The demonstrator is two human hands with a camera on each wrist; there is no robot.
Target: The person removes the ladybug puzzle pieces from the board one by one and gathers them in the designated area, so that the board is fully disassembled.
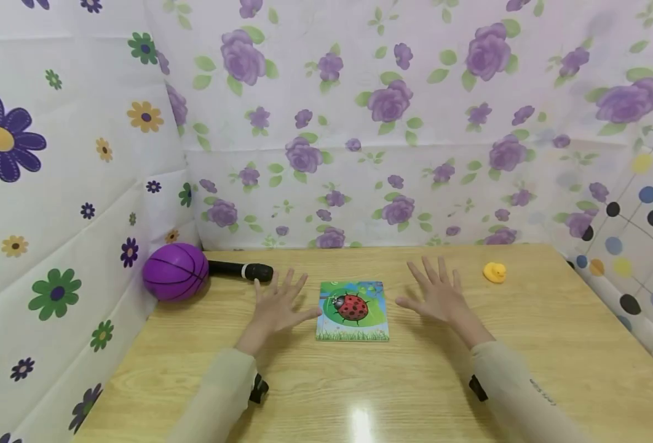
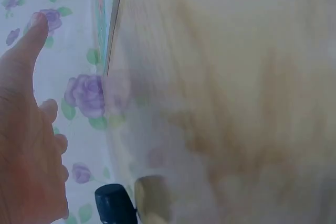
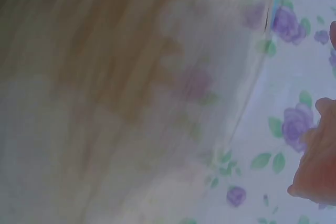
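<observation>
A thin square book (image 1: 352, 311) with a red ladybug on its cover lies flat on the wooden table, between the two hands. To its left, my left hand (image 1: 278, 307) spreads its fingers wide and holds nothing; in the head view its thumb tip comes right to the book's left edge. On the other side my right hand (image 1: 436, 295), fingers also spread, is apart from the book and holds nothing. In the left wrist view the book (image 2: 111, 19) shows edge-on beyond the thumb. Only part of the right hand (image 3: 320, 156) shows in the right wrist view.
A purple ball (image 1: 176, 272) sits at the table's left edge, with a black microphone (image 1: 243, 271) beside it, near the left fingertips. Toward the back right stands a yellow rubber duck (image 1: 494, 272). Flowered cloth (image 1: 360, 178) hangs behind the wooden table (image 1: 404, 381).
</observation>
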